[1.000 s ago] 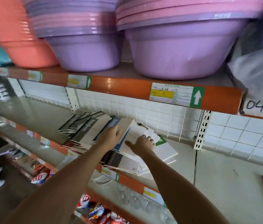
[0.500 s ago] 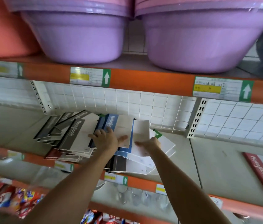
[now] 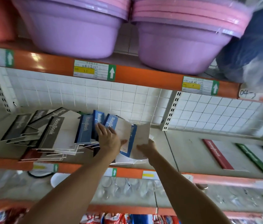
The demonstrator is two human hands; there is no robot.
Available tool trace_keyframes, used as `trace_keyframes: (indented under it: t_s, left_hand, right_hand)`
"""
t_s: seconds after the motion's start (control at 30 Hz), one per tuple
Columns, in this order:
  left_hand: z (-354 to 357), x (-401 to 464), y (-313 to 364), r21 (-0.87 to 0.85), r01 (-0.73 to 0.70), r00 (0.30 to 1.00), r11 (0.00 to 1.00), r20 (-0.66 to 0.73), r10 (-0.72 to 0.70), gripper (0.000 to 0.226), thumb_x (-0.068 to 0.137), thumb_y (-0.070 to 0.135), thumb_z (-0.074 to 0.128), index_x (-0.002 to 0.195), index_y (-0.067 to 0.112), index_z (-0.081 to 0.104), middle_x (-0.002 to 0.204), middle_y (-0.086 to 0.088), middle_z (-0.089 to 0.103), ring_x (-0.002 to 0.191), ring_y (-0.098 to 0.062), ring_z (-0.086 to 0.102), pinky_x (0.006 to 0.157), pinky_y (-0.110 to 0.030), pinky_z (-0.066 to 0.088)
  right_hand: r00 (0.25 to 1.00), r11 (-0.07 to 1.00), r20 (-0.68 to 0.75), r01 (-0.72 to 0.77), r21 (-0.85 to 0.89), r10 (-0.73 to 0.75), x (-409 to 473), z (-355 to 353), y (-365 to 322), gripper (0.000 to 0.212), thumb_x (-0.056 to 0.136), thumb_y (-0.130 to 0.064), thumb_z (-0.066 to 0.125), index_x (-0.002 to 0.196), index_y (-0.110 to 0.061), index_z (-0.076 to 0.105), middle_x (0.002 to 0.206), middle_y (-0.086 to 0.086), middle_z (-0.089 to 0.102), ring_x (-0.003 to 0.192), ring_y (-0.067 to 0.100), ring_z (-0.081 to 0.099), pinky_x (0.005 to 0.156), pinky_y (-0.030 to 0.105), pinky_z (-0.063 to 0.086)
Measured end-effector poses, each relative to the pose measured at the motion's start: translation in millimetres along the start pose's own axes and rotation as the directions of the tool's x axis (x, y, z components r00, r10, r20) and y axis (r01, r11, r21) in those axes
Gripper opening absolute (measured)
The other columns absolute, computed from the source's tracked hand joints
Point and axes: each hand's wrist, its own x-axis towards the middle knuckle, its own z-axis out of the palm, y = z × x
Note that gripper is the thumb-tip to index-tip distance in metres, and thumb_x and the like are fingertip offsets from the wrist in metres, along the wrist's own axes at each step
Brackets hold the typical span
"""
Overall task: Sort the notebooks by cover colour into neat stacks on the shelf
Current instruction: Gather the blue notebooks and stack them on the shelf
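A messy pile of notebooks lies on the grey shelf [image 3: 184,152]. Grey-spined notebooks [image 3: 53,131] fan out on the left of the pile, blue-spined notebooks [image 3: 85,128] sit in its middle. My left hand [image 3: 109,139] lies flat on the blue-spined ones, fingers spread. My right hand [image 3: 147,148] grips the near edge of a white-covered notebook [image 3: 141,136] with a blue spine, tilted up off the pile. Further right, a red-spined notebook [image 3: 216,154] and a green-spined notebook [image 3: 253,157] lie flat, apart from each other.
Purple basins [image 3: 72,34] fill the shelf above, behind an orange edge strip [image 3: 143,76]. A white wire grid [image 3: 111,97] backs the notebook shelf. Glassware [image 3: 124,186] stands on the shelf below, snack packets [image 3: 3,214] lower down.
The view has swung right, so the red and green notebooks now show. My right hand has lifted the white notebook's edge; my left hand stays pressed on the blue ones.
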Motion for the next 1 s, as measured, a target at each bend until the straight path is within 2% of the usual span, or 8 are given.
trace_keyframes:
  t_s: [0.13, 0.23, 0.37, 0.53, 0.63, 0.7, 0.8, 1.0]
  left_hand:
    - [-5, -20, 25, -0.106, -0.14, 0.99, 0.984, -0.027, 0.138, 0.065, 0.09, 0.041, 0.064, 0.142, 0.01, 0.041, 0.144, -0.027, 0.037, 0.134, -0.045, 0.031, 0.115, -0.055, 0.022]
    - [-11, -35, 40, -0.222, -0.171, 0.985, 0.96, -0.047, 0.164, 0.054, 0.086, 0.013, 0.061, 0.136, 0.014, 0.041, 0.132, -0.018, 0.041, 0.119, -0.035, 0.043, 0.1, -0.042, 0.037]
    - [-23, -43, 56, -0.258, -0.254, 0.96, 0.932, -0.183, 0.211, 0.049, 0.083, 0.008, 0.066, 0.129, 0.006, 0.051, 0.119, -0.016, 0.054, 0.097, -0.029, 0.062, 0.069, -0.036, 0.054]
    - [-23, -49, 82, -0.416, -0.296, 0.953, 0.86, -0.069, 0.294, 0.034, 0.095, 0.014, 0.057, 0.124, 0.011, 0.04, 0.117, -0.013, 0.059, 0.1, -0.035, 0.064, 0.068, -0.04, 0.045]
    - [-23, -58, 103, -0.497, -0.254, 0.963, 0.83, -0.052, 0.263, 0.037, 0.096, 0.011, 0.052, 0.129, 0.015, 0.036, 0.104, -0.015, 0.065, 0.093, -0.037, 0.065, 0.063, -0.037, 0.041]
    - [-22, -66, 117, -0.543, -0.195, 0.974, 0.817, -0.01, 0.226, 0.036, 0.095, 0.009, 0.05, 0.125, 0.019, 0.034, 0.101, -0.015, 0.064, 0.088, -0.037, 0.064, 0.063, -0.038, 0.044]
    - [-23, -81, 139, -0.588, -0.117, 0.985, 0.8, 0.031, 0.167, 0.031, 0.096, 0.012, 0.05, 0.122, 0.018, 0.035, 0.104, -0.014, 0.063, 0.085, -0.035, 0.06, 0.064, -0.039, 0.043]
    - [-18, -109, 185, -0.709, -0.062, 0.989, 0.702, 0.051, 0.139, 0.032, 0.097, 0.016, 0.052, 0.127, 0.012, 0.041, 0.118, -0.024, 0.061, 0.1, -0.043, 0.06, 0.071, -0.038, 0.042]
  right_hand:
    - [0.987, 0.999, -0.158, -0.034, 0.031, 0.039, -16, -14, 21, 0.029, 0.078, 0.011, 0.059, 0.103, -0.006, 0.055, 0.085, 0.007, 0.059, 0.085, 0.027, 0.055, 0.073, 0.038, 0.051]
    - [0.979, 0.997, -0.194, -0.062, 0.037, 0.068, -27, -27, 37, 0.031, 0.073, -0.001, 0.063, 0.093, -0.021, 0.049, 0.085, 0.004, 0.057, 0.089, 0.03, 0.057, 0.086, 0.051, 0.055]
    - [0.979, 0.991, -0.193, -0.047, 0.123, 0.07, -44, -47, 51, 0.033, 0.074, -0.004, 0.064, 0.102, -0.015, 0.051, 0.089, 0.009, 0.06, 0.08, 0.025, 0.056, 0.069, 0.036, 0.05]
    - [0.975, 0.992, -0.21, -0.046, 0.114, 0.069, -48, -83, 68, 0.034, 0.085, 0.001, 0.059, 0.113, -0.018, 0.053, 0.088, 0.003, 0.06, 0.08, 0.022, 0.057, 0.069, 0.031, 0.049]
    - [0.965, 0.994, -0.256, -0.037, 0.1, 0.062, -49, -110, 77, 0.028, 0.088, -0.003, 0.058, 0.112, -0.016, 0.054, 0.083, 0.0, 0.059, 0.07, 0.016, 0.054, 0.056, 0.025, 0.043]
    - [0.958, 0.993, -0.282, -0.019, 0.119, 0.053, -52, -124, 85, 0.028, 0.087, -0.004, 0.058, 0.114, -0.014, 0.057, 0.092, 0.006, 0.064, 0.076, 0.022, 0.058, 0.06, 0.027, 0.045]
    - [0.949, 0.982, -0.31, -0.004, 0.186, 0.062, -59, -145, 101, 0.028, 0.087, -0.003, 0.057, 0.113, -0.013, 0.058, 0.1, 0.009, 0.065, 0.088, 0.027, 0.059, 0.072, 0.032, 0.047]
    - [0.918, 0.975, -0.392, 0.034, 0.219, 0.056, -71, -203, 130, 0.03, 0.083, -0.004, 0.052, 0.108, -0.018, 0.059, 0.088, 0.002, 0.064, 0.077, 0.023, 0.059, 0.067, 0.03, 0.046]
